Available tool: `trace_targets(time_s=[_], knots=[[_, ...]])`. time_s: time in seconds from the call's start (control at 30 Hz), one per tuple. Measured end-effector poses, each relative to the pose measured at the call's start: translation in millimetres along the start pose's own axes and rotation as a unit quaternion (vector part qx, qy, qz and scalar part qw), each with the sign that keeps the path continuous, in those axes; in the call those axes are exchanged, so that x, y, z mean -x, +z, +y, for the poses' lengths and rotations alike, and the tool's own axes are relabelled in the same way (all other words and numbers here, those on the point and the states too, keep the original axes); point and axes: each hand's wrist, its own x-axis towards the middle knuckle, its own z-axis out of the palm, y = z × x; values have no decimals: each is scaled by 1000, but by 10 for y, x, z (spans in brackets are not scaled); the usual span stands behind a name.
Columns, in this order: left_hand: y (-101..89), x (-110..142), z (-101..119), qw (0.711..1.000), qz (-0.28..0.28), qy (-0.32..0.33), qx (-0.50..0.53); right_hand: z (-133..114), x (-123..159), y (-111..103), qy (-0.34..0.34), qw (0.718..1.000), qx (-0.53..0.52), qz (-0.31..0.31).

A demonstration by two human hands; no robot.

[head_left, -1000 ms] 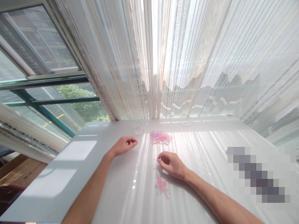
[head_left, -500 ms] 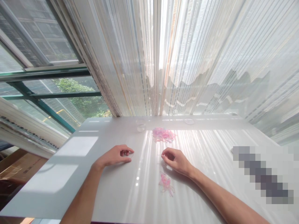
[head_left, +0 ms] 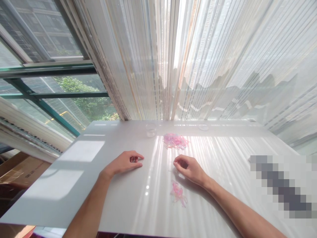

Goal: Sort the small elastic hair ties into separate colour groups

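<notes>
My left hand (head_left: 128, 162) rests on the white table with thumb and fingers curved and a gap between their tips; nothing shows in it. To the right, my right hand (head_left: 189, 168) has thumb and forefinger pinched together, and whatever they hold is too small to make out. Beyond it lies a pile of thin pink and lilac loops (head_left: 175, 141) that look like small elastic bands. A smaller heap of similar pink loops (head_left: 177, 191) is nearer to me, just below the right hand. Faint thin lines lie on the table by the right fingertips.
A small clear round container (head_left: 151, 131) stands left of the larger pile. Its likely lid, a clear disc (head_left: 203, 128), lies at the back right. Striped curtains (head_left: 170, 66) hang behind the white table (head_left: 119, 205). A cardboard box (head_left: 23, 170) is at the left; a blurred-out patch covers the right.
The view has shifted slightly, so everything on the table sits a little farther right and higher. Both hands keep almost the same pose.
</notes>
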Motion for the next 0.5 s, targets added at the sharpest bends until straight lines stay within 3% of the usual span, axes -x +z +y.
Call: trace_targets(time_s=[0.13,0.27,0.5], knots=[[53,-1,50,999,25,35,-4,1,-2,14,-4,1000,4,-3],[263,-26,252,993,54,104,-9,0,2,48,-9,1000,12,-6],[595,-112,633,976,31,212,-35,1,15,62,-27,1000,13,-8]])
